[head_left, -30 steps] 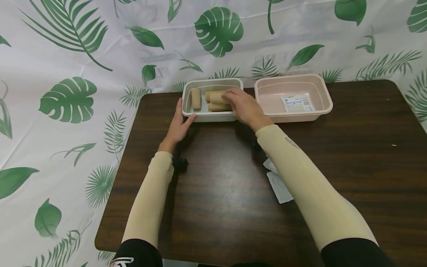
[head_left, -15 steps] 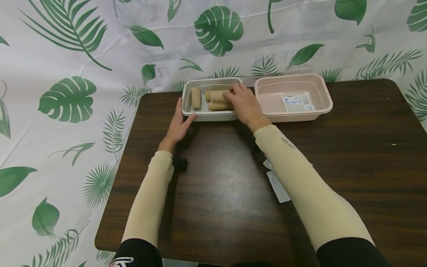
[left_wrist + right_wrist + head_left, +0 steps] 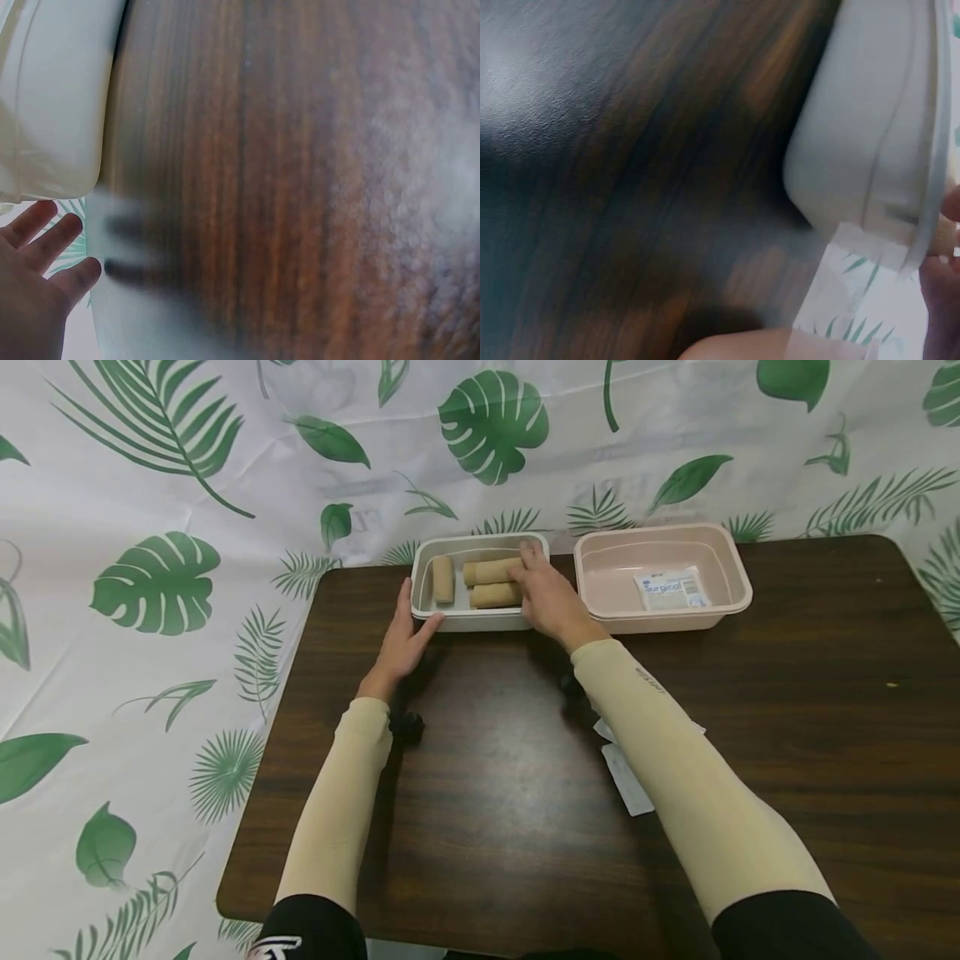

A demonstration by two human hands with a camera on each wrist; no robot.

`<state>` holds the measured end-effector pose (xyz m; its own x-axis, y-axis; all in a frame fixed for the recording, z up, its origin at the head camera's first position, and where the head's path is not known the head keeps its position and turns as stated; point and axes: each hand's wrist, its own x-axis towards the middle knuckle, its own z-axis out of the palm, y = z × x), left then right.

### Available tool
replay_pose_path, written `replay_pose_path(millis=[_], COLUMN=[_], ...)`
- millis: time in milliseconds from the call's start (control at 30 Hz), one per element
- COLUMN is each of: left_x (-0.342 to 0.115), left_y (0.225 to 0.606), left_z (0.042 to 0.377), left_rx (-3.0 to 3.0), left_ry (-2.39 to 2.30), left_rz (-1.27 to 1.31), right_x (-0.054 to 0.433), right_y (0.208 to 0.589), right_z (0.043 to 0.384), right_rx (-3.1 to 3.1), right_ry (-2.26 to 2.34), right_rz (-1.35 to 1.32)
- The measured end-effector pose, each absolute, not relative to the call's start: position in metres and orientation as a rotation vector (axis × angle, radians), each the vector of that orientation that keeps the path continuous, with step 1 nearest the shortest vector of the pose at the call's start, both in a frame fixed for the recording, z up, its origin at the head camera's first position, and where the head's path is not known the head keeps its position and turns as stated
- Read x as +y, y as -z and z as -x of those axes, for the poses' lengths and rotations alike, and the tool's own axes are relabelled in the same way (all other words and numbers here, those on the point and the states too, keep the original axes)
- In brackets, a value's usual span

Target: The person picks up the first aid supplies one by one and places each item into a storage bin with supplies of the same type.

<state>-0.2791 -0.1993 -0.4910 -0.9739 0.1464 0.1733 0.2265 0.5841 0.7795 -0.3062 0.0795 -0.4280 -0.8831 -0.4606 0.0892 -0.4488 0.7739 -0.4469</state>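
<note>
A pale grey plastic box (image 3: 480, 623) stands at the back of the table with tan bandage rolls in it. One bandage roll (image 3: 442, 579) points front to back at the left end. A back bandage roll (image 3: 489, 572) and a front bandage roll (image 3: 493, 596) lie crosswise on the right. My right hand (image 3: 553, 597) reaches over the box's right end, thumb and fingers at the right end of the back roll, which they partly hide. My left hand (image 3: 400, 647) rests at the box's front left corner, fingers straight along its side and thumb on the front rim.
A pink box (image 3: 615, 572) stands right beside the grey one, holding a white packet (image 3: 672, 590) printed "Surgical". Flat white pieces (image 3: 628, 781) lie on the dark wood table (image 3: 495, 760), partly under my right forearm. A leaf-print cloth (image 3: 360, 493) hangs behind.
The upper roll of the right group has shifted back and lines up with the back roll, so two rolls show there. My right fingers now reach nearer the back rim; my left hand stays.
</note>
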Motion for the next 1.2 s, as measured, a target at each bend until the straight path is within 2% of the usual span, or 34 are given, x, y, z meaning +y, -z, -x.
replay_pose_path(millis=[133,400,900,1200], left_x=[-0.198,-0.198,-0.198,-0.201], left_y=[0.489,0.491,0.493,0.492], left_z=[0.279,0.279,0.280,0.281], left_rx=[-2.710,-2.721,-2.716,-2.716], left_ry=[1.365,1.351,1.357,1.355], left_rz=[0.319,0.323,0.305,0.309], right_x=[0.079,0.071,0.060,0.072], right_y=[0.426,0.426,0.422,0.419], right_z=[0.307,0.303,0.299,0.305], right_rx=[2.840,2.786,2.725,2.525], right_ry=[0.777,1.213,1.215,1.673], right_rz=[0.714,0.579,0.385,0.287])
